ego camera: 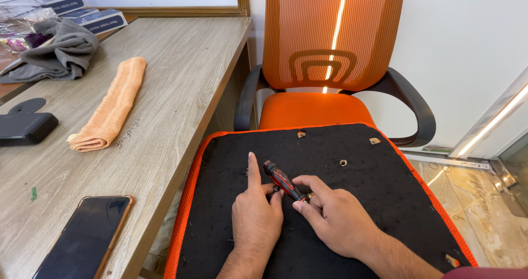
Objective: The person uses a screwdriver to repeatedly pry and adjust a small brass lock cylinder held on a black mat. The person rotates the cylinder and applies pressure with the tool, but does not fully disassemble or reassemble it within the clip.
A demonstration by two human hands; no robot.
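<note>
Behind grey cloth (58, 51), blue-white boxes (99, 19)

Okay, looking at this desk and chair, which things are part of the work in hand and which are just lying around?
In hand:
screwdriver, held by left hand and right hand
black seat underside
screw hole

Lying about:
phone
orange towel
grey cloth
black holder
boxes
orange chair

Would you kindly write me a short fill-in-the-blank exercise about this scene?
1. Both hands hold a red and black ____ over the black underside of the seat pad.
2. The left hand has its ____ finger stretched out straight.
3. The rolled towel on the desk is ____ in colour.
4. The smartphone lies with its dark ____ facing up.

Missing words: screwdriver; index; orange; screen
</note>
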